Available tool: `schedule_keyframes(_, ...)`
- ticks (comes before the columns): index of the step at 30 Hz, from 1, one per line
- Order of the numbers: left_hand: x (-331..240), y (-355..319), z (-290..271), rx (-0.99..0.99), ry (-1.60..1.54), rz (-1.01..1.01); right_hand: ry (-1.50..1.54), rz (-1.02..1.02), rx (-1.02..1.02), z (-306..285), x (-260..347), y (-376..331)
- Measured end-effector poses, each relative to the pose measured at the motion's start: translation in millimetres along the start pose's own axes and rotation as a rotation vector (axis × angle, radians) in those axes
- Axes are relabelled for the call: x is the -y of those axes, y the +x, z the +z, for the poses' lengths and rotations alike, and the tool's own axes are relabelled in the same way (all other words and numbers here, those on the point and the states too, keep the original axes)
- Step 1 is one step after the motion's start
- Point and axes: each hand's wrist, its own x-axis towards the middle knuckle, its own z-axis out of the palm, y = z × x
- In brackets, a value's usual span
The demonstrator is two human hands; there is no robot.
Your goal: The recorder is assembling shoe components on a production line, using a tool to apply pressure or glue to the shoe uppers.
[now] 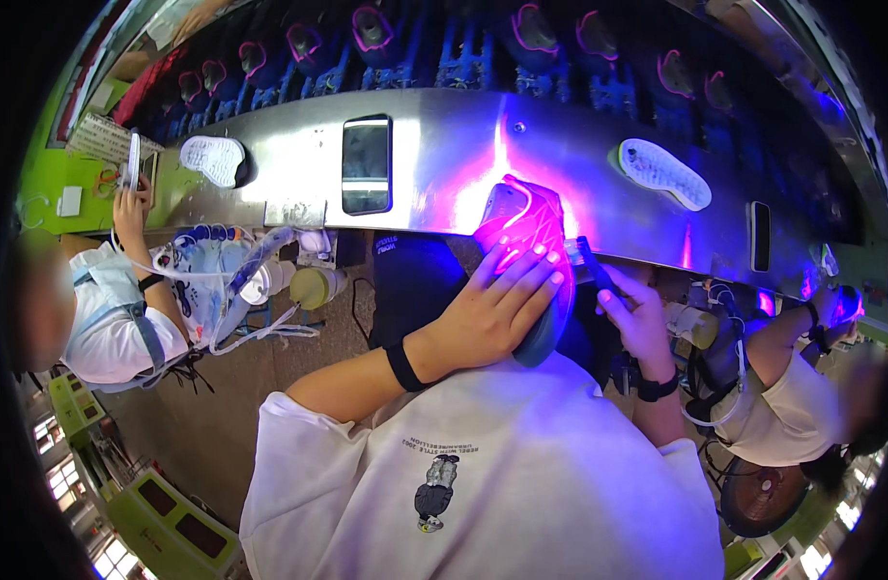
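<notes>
A dark shoe upper (pixel 510 205) with glowing pink lines stands at the bench's near edge, against my body. My left hand (pixel 497 314) holds it from above, its fingers spread across the side. In my right hand (pixel 637 314) is a slim black handheld tool (pixel 595 263). The fingers wrap round its lower part, and its upper end points toward the shoe's right side, close beside it. Purple light floods the shoe and my fingertips. What kind of tool it is, I cannot make out.
A metal bench (pixel 299 145) runs across in front, bearing a phone (pixel 367 164), a white sole (pixel 212 159) and another sole (pixel 664 174). Behind it, several shoes stand on a dark rack (pixel 463 58). One co-worker (pixel 120 309) sits at left, another (pixel 782 406) at right.
</notes>
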Motion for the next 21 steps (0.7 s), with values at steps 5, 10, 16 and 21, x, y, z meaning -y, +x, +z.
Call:
schedule_keyframes(5,-8.7,22.5,-5.0,0.016,-0.009,-0.085,0.047,-0.046,0.078,-12.5,7.0,-32.3)
schedule_keyframes(10,-21.3,46.4,-6.6,0.046,-0.023,-0.117,0.125,-0.043,0.019,-20.3,6.7,-47.3)
schedule_keyframes(16,-31.8,69.3,1.2,0.018,0.044,-0.16,0.164,-0.061,-0.033,-27.8,-7.3,-63.1)
schedule_keyframes(21,-35.4,93.1,14.4,-0.106,0.15,-0.19,0.307,-0.079,-0.086,-23.2,-13.8,-81.3)
